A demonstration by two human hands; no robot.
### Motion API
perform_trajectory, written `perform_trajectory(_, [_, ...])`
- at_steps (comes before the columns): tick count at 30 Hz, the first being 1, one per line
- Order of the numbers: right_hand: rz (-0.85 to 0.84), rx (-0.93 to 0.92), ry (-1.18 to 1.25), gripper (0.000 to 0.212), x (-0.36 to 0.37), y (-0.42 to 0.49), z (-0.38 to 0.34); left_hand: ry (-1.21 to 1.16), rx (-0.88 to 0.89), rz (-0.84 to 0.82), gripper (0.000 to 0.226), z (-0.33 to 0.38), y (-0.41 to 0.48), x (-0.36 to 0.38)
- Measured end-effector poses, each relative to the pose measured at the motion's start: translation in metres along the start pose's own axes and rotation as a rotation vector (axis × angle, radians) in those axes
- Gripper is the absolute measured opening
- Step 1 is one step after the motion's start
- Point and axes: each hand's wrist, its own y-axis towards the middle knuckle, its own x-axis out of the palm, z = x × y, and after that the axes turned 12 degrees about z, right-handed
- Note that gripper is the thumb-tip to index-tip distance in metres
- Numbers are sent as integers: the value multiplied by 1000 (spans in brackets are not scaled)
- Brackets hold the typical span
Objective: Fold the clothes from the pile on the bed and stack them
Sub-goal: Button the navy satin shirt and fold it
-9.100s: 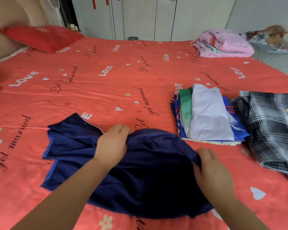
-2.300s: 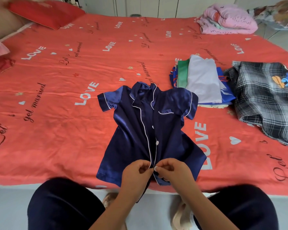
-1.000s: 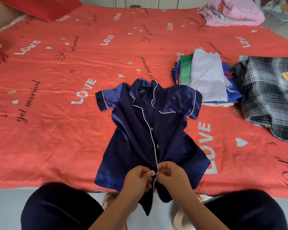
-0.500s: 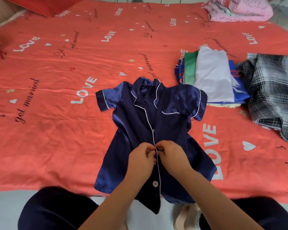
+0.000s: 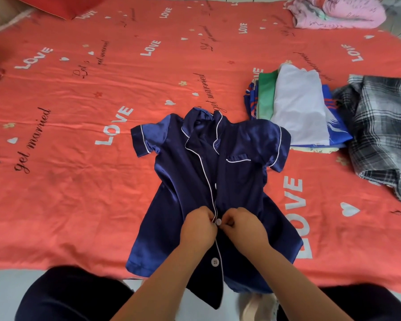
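Both pinch shirt placket: left hand, right hand.

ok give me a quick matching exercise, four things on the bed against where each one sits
Things:
1 navy shirt
2 folded stack
3 plaid garment
4 pink bundle

Places:
a far right corner
b right edge, unfolded
c centre, hem hanging over the near edge
d between the shirt and the plaid garment

Pairs: 1-c, 2-d, 3-b, 4-a
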Motion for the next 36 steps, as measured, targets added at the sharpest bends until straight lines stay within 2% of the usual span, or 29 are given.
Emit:
perform_trajectory(5, [0, 74, 152, 15, 1, 4, -6, -402, -285, 20, 17, -6, -6, -7])
perform_trajectory(9, [-31, 78, 115, 7, 1, 5, -12, -606, -374, 39, 17, -5, -11, -13])
perform_trajectory(12, [-31, 139, 277, 17, -3, 2, -15, -701, -387, 44, 18, -6, -14, -18])
perform_trajectory(16, [-66, 248, 480, 10, -12, -3, -17, -732, -354, 52, 15, -2, -18, -21])
perform_trajectory(22, [-86, 353, 697, 4, -19, -7, -19, -619, -254, 100, 20, -2, -22, -25])
perform_trajectory(31, [-79, 353, 672, 8, -15, -7, -20, -631, -224, 82, 19, -5, -25, -29])
perform_trajectory(36, [-123, 369, 749, 10, -14, -7, -21, -734, -236, 26, 22, -6, -25, -29])
